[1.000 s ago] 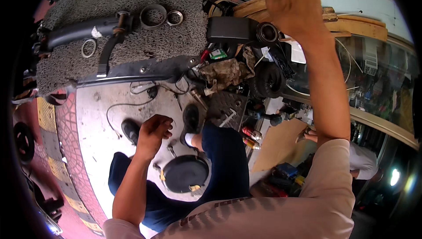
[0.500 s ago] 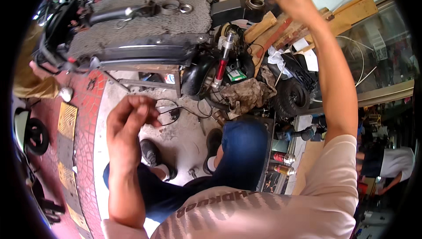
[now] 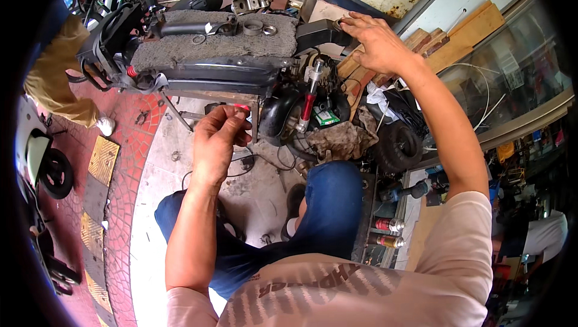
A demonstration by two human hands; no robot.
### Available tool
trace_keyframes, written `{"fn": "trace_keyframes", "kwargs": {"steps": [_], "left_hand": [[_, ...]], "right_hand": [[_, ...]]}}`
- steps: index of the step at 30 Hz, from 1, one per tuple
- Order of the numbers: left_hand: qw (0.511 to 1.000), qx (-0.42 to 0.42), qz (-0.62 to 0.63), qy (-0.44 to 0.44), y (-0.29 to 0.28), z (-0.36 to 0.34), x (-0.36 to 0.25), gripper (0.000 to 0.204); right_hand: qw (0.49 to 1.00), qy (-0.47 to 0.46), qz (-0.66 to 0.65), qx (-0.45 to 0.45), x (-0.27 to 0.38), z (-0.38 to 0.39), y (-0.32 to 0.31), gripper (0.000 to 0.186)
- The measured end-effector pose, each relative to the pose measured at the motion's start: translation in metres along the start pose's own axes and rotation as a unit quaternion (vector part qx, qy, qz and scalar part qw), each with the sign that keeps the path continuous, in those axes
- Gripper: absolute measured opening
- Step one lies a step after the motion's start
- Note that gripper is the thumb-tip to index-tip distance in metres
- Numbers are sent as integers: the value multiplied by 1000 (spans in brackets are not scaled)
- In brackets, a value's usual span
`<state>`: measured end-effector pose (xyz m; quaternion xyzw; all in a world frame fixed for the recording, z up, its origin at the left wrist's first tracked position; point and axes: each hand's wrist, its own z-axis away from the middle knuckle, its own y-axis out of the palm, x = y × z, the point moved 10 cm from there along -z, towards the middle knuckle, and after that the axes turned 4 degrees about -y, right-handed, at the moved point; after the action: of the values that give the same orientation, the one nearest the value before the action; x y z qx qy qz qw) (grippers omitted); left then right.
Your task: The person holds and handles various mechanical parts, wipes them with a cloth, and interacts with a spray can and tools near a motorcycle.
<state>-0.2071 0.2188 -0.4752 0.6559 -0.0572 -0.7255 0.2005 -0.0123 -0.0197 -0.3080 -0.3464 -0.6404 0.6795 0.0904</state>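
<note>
My right hand (image 3: 378,41) reaches out to the far end of a black metal box-shaped bar (image 3: 319,33). Its fingers are stretched out flat over the round collar there, and the palm covers part of it. My left hand (image 3: 218,140) is raised over the floor with thumb and fingertips pinched together. A bit of red shows at those fingertips; whether it is held or lies behind cannot be told. Left of the bar is the scooter deck (image 3: 211,41) with grey ribbed matting, bearing loose metal rings (image 3: 253,27) and a black tube (image 3: 195,28).
A red-and-silver shock absorber (image 3: 310,98) leans by a black fender. Near it are a dirty rag (image 3: 342,140), a small tyre (image 3: 398,146) and wooden planks (image 3: 463,32). Spray cans (image 3: 386,225) lie right of my knee. Another person's trousered leg (image 3: 69,80) stands far left.
My right hand has come down onto the bar's collar, its fingers spreading flat. My left hand has moved right and forward, still pinched. The view has shifted, showing more of the far background.
</note>
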Motion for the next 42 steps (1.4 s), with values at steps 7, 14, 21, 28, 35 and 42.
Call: {"fn": "trace_keyframes", "kwargs": {"steps": [7, 14, 21, 28, 35, 42], "left_hand": [[1000, 29, -1, 8, 2, 1, -6, 16], [999, 37, -9, 9, 5, 5, -9, 13], [999, 41, -19, 6, 7, 9, -8, 14], [998, 48, -29, 6, 12, 6, -6, 14], [999, 37, -34, 11, 19, -1, 4, 16], [951, 48, -222, 212, 65, -19, -60, 19]], "right_hand": [[987, 160, 12, 5, 13, -18, -7, 60], [991, 124, -19, -55, -6, -12, 2, 58], [984, 14, -171, -45, -34, -11, 11, 58], [978, 184, 90, 40, 17, -23, 8, 65], [956, 273, -82, -70, 9, -6, -9, 58], [861, 280, -396, -156, 75, 22, 18, 52]]}}
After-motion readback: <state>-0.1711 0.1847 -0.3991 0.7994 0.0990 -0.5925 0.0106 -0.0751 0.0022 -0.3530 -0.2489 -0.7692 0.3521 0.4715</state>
